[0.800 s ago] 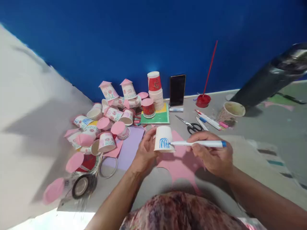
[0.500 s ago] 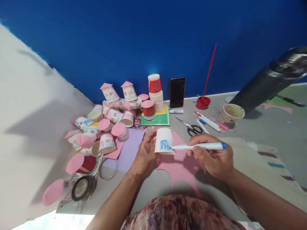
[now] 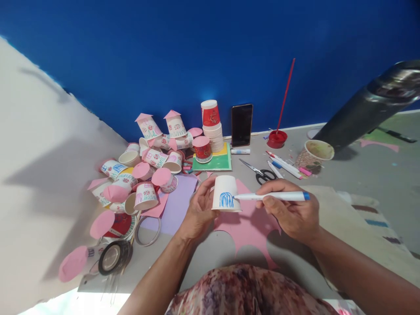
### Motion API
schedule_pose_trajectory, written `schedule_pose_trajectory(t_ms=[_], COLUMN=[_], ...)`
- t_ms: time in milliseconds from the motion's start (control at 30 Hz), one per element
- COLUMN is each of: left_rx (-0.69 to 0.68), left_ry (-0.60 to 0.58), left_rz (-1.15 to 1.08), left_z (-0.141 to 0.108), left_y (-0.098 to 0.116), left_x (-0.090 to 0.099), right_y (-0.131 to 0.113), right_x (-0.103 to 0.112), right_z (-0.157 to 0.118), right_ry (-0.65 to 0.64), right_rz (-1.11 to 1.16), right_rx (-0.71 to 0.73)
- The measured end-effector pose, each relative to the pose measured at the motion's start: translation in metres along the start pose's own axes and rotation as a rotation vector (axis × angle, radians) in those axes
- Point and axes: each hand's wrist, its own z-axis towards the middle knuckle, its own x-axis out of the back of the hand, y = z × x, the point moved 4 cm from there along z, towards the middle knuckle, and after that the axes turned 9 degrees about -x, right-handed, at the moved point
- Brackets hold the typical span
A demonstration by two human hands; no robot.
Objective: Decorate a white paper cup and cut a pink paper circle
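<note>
A white paper cup is gripped upside down by my left hand, with its wide rim at the bottom. Blue lines under an arch mark the cup's lower front. My right hand pinches a white marker with a blue end, held nearly level. The marker's tip meets the right edge of the blue drawing. Below both hands lies a pink paper sheet with rounded cutouts.
Decorated cups with pink paper tops are piled at the left, beside tape rolls. Farther back are stacked cups, a phone, scissors and several markers. A dark bottle leans at the right.
The marker's tip has moved slightly up along the right side of the blue drawing, and the marker is more level. My left hand still holds the cup, turned slightly.
</note>
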Motion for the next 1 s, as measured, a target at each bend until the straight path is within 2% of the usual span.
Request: schedule_pose_trajectory(t_ms=[433, 700, 1000], left_rx=[-0.021, -0.017, -0.025], left_ry=[-0.080, -0.037, -0.041], left_rz=[-0.013, -0.015, 0.019], left_z=[-0.0019, -0.0001, -0.0006], left_y=[-0.0011, 0.0019, -0.0017], left_x=[-0.0033, -0.0019, -0.0014], right_y=[0.0014, -0.0018, -0.0002], right_x=[0.0016, 0.0023, 0.0042], right_z=[-0.0006, -0.0010, -0.0009], right_ry=[0.004, -0.006, -0.005], right_rz=[-0.001, -0.008, 0.043], right_rx=[-0.018, -0.009, -0.015])
